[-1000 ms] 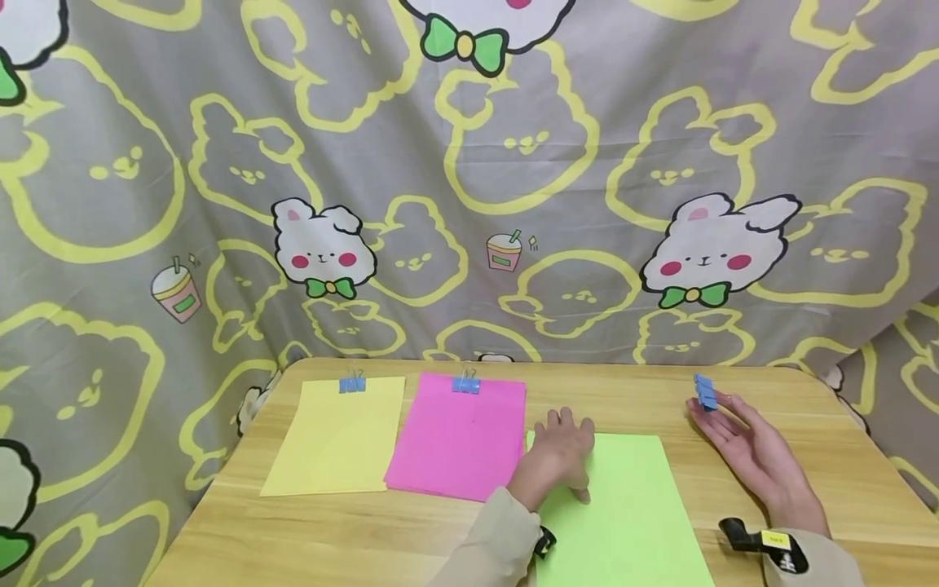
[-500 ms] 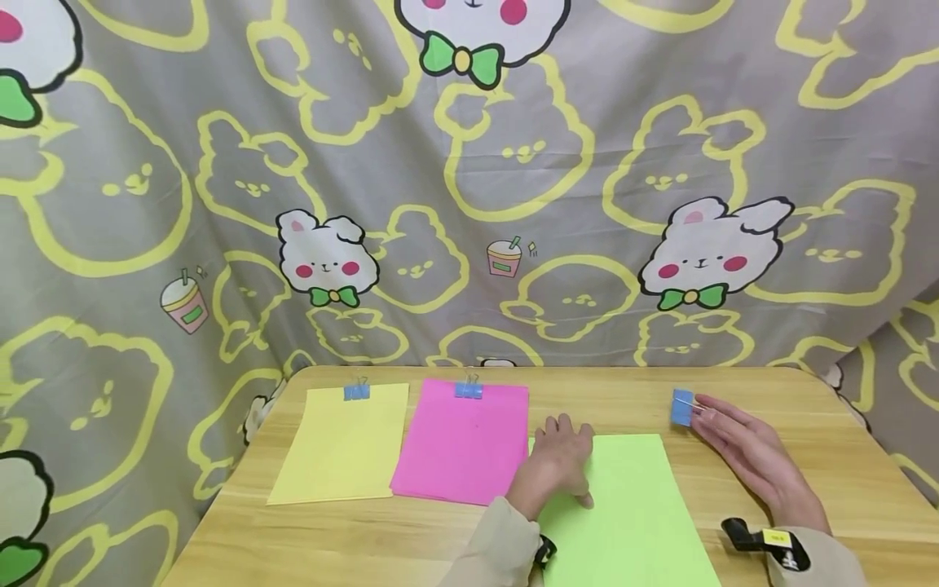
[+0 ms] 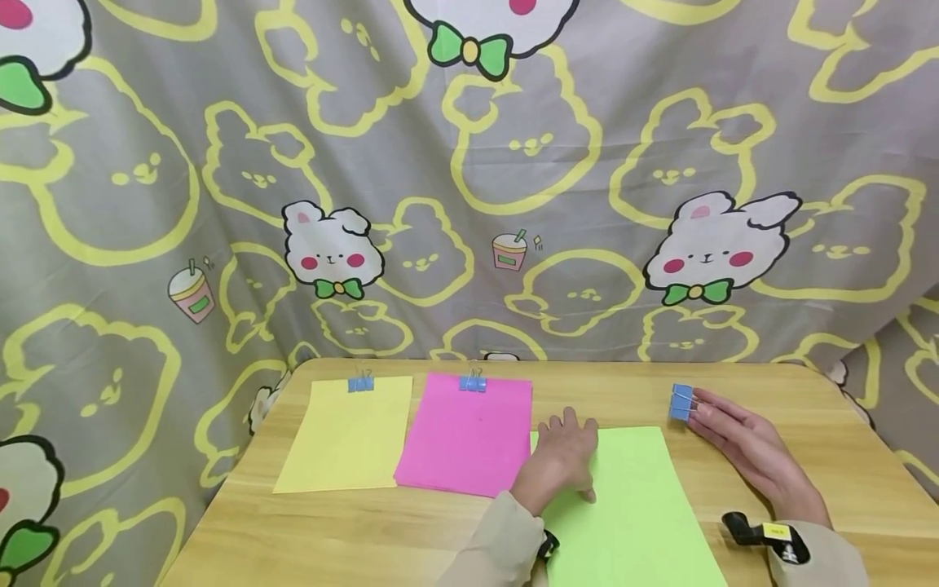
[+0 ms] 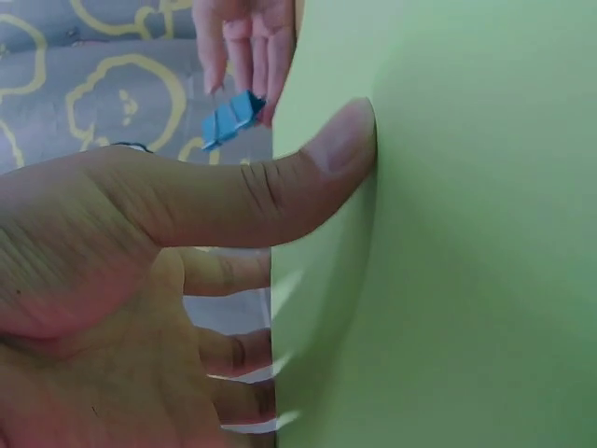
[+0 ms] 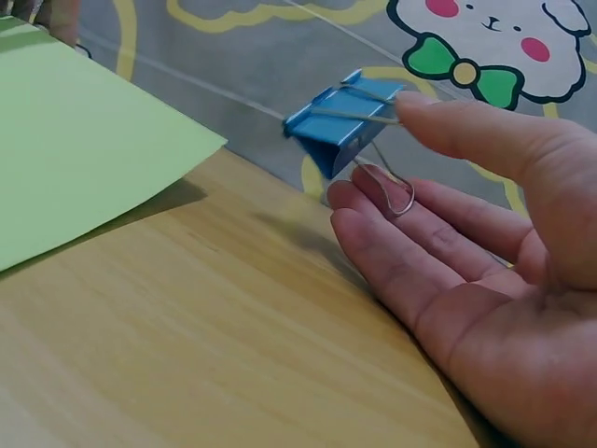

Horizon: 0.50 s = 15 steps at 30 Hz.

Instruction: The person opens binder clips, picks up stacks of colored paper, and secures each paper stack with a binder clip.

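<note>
My left hand (image 3: 561,461) pinches the green paper (image 3: 627,505) near its far left corner. In the left wrist view the thumb (image 4: 340,149) lies on the paper's face, with the other fingers reaching behind its edge. Off to the right, my right hand (image 3: 751,448) holds a blue binder clip (image 3: 681,403) above the table, apart from the paper. The right wrist view shows the thumb at one wire handle of the clip (image 5: 336,121) and fingers by the other handle (image 5: 399,196). A paper corner (image 5: 177,149) stands slightly raised off the wood, over a shadow.
Pink paper (image 3: 465,436) lies left of the green paper, with a blue binder clip (image 3: 473,384) on its far edge. Yellow paper (image 3: 345,436) farther left bears another blue clip (image 3: 360,384). A patterned grey curtain (image 3: 440,179) hangs behind the wooden table (image 3: 352,538).
The right hand has turned over and shifted slightly left, turning the binder clip so its broad side shows. The left hand stays on the green paper.
</note>
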Motion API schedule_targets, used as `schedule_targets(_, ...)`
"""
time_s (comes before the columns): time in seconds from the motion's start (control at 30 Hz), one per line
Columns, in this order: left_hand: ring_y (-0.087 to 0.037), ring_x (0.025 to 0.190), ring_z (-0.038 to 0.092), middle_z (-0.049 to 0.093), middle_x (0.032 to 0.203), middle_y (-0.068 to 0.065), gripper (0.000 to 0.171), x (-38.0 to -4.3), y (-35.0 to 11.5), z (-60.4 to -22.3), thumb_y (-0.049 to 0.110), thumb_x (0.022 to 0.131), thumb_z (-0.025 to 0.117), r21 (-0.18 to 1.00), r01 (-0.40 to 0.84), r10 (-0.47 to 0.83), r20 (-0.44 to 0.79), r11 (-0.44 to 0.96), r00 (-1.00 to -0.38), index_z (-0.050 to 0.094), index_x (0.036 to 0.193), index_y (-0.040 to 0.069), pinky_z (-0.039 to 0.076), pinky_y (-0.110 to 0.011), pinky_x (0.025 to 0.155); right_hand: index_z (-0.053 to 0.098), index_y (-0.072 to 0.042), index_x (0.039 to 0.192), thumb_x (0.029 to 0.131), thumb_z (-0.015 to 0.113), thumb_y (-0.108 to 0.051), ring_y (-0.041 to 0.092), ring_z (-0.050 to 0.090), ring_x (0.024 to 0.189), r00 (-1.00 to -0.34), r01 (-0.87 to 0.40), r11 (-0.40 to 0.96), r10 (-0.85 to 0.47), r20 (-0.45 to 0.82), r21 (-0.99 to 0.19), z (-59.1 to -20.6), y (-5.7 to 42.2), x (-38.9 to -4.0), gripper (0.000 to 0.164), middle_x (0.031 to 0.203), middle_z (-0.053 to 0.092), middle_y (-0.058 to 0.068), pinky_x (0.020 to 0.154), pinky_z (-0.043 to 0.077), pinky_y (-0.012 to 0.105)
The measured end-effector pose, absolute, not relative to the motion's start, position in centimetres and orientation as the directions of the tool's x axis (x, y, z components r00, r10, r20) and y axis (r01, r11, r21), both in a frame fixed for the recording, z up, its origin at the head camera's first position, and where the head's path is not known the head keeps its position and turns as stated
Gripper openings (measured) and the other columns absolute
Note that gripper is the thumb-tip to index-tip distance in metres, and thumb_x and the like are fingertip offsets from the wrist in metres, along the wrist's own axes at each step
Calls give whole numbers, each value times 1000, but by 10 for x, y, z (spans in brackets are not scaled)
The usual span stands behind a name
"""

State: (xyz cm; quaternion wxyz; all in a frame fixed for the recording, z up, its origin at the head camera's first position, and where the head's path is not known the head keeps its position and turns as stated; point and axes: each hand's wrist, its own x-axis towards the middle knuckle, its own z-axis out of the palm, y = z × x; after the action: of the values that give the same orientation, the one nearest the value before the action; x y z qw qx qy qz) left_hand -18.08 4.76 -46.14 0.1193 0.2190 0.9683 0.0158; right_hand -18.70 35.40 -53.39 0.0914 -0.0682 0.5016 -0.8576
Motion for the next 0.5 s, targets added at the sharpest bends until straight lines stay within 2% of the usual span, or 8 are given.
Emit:
schedule_targets(0.2,-16,87,40,48,98,4,84,-185,45,-465,46,56,100,111,423,437,-199,899,-877,52,122,26,40,-35,86,64,-10,137,108,40,5,16,65,120,-968,79,-519,-243,59,-851,-534,354,-189,40,131,66,-5,102,50,32)
schedule_targets(0.33,-13,83,44,54,92,8,82,-188,44,-466,40,56,100,166,448,473,-165,878,-866,49,118,26,42,-33,82,66,-12,134,109,41,2,15,65,120,-967,76,-489,-248,55,-869,-532,353,-188,38,133,65,-6,102,50,31)
schedule_targets(0.4,-10,80,50,59,92,11,79,-189,46,-466,38,58,100,167,476,500,-153,863,-853,53,120,26,45,-30,80,65,-13,135,109,42,1,13,64,121,-971,78,-466,-236,39,-881,-532,354,-185,37,134,65,-7,102,50,30)
schedule_targets(0.5,-8,85,61,69,101,14,74,-191,46,-467,35,63,99,145,522,539,-129,841,-832,63,127,29,51,-28,77,49,-6,150,109,45,-1,10,62,123,-975,77,-414,-221,18,-907,-530,354,-183,42,135,64,-8,103,48,30)
